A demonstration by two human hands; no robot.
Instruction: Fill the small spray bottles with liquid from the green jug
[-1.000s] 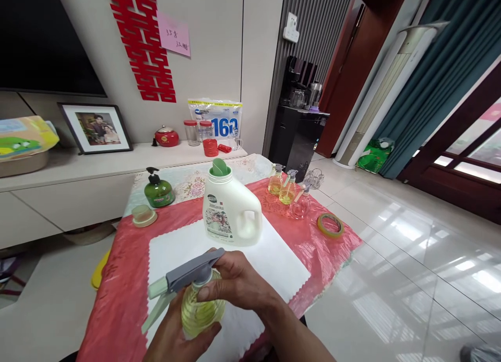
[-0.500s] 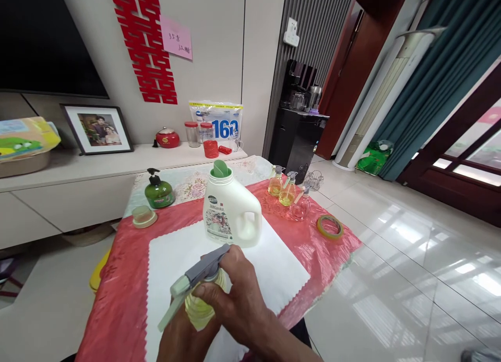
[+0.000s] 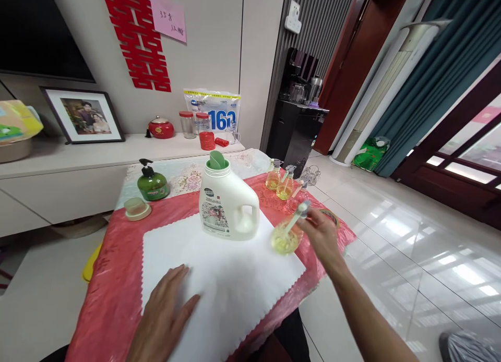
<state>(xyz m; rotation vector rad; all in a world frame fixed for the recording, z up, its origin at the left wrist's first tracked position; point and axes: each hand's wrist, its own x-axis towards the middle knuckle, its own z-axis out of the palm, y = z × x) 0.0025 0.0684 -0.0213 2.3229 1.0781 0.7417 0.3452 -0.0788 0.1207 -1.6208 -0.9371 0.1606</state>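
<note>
My right hand (image 3: 319, 231) grips a clear spray bottle (image 3: 285, 240) by its grey trigger head. Yellowish liquid shows inside the bottle, which tilts over the right side of a white scalloped cloth (image 3: 219, 304). My left hand (image 3: 166, 310) rests on the cloth's left part, fingers stretched out and holding nothing. Between and beyond the hands stands a white detergent jug (image 3: 229, 205) without its cap, a green spout in its mouth. Several more spray bottles stand at the right back: two with yellow liquid (image 3: 285, 190), one seemingly pinkish (image 3: 296, 196), partly behind my right hand.
A green pump bottle (image 3: 153, 186) and a pale cap (image 3: 136, 209) sit on the left of the red-covered table (image 3: 113, 278). A roll of tape (image 3: 332, 216) lies partly behind my right hand. The table's right edge borders a tiled floor (image 3: 391, 278).
My left hand has let go of the spray bottle and now lies on the cloth. My right hand has carried the bottle to the right. The view has shifted slightly.
</note>
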